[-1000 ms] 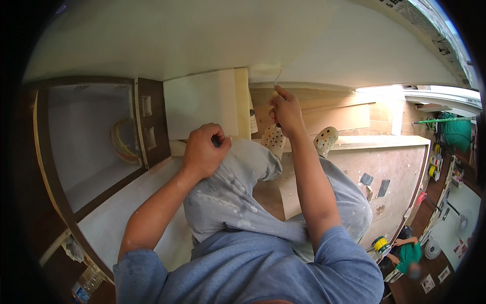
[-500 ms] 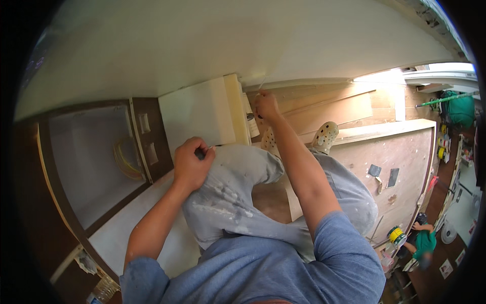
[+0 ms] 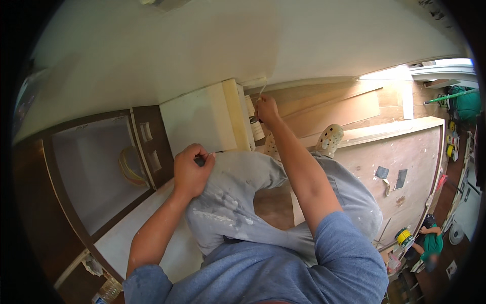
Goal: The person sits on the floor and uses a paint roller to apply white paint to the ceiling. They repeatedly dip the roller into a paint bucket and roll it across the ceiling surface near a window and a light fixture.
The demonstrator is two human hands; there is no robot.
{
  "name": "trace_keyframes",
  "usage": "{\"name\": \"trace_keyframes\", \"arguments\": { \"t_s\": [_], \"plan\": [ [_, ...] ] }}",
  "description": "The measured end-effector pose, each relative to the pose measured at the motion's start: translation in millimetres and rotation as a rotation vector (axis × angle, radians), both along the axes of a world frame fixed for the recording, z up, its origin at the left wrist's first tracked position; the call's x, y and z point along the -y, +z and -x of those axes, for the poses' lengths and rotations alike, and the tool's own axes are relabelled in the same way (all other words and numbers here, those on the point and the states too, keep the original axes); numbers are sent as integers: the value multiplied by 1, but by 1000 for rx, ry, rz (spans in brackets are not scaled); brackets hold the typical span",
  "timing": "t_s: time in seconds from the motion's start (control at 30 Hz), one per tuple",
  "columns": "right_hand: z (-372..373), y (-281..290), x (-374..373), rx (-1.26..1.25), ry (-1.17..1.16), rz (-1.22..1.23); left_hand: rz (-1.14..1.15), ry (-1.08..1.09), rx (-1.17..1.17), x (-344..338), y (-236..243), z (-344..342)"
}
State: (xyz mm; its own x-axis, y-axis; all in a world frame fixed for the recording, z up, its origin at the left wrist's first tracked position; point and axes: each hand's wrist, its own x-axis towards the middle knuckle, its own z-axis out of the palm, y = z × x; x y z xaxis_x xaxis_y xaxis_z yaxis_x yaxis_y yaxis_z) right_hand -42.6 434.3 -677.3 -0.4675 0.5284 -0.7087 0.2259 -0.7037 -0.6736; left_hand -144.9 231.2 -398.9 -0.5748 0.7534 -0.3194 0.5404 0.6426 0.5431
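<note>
My left hand (image 3: 194, 169) rests by my left knee, closed around a dark-handled tool (image 3: 200, 161) whose thin tip (image 3: 218, 151) points right; its exact kind does not show. Farther out, my right hand (image 3: 267, 111) is raised against the foot of the pale wall (image 3: 228, 45), fingers closed on a slim tool (image 3: 263, 88) with a light, narrow end reaching toward the wall. Between the hands stands a white panel (image 3: 195, 119) with a cream-coloured edge strip (image 3: 234, 116). Pale cylindrical items (image 3: 257, 130) sit just right of that strip, partly hidden.
At left, a dark-framed cabinet opening (image 3: 93, 172) holds coiled yellowish cable (image 3: 129, 169). Brown boards (image 3: 334, 111) lie on the floor beyond my shoes (image 3: 330, 138). To the right is a large stained panel (image 3: 390, 162). A person in green (image 3: 431, 243) is at the far right.
The view has tilted slightly, so more of the wall shows. My right hand has turned a little at the wall with its tool. My left hand stays by the knee.
</note>
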Motion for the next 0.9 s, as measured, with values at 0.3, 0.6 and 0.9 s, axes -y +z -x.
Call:
{"name": "trace_keyframes", "arguments": {
  "t_s": [0.3, 0.6, 0.9],
  "plan": [
    [-18, 94, 19, -8, -63, -95, -168, -13, 37, 12, -7, 0],
    [-28, 188, 32, -68, -12, -194, -160, -3, 61, 18, -10, 5],
    [-36, 358, 69, -117, 27, -350, -111, -7, 47, 19, -3, 3]
  ]
}}
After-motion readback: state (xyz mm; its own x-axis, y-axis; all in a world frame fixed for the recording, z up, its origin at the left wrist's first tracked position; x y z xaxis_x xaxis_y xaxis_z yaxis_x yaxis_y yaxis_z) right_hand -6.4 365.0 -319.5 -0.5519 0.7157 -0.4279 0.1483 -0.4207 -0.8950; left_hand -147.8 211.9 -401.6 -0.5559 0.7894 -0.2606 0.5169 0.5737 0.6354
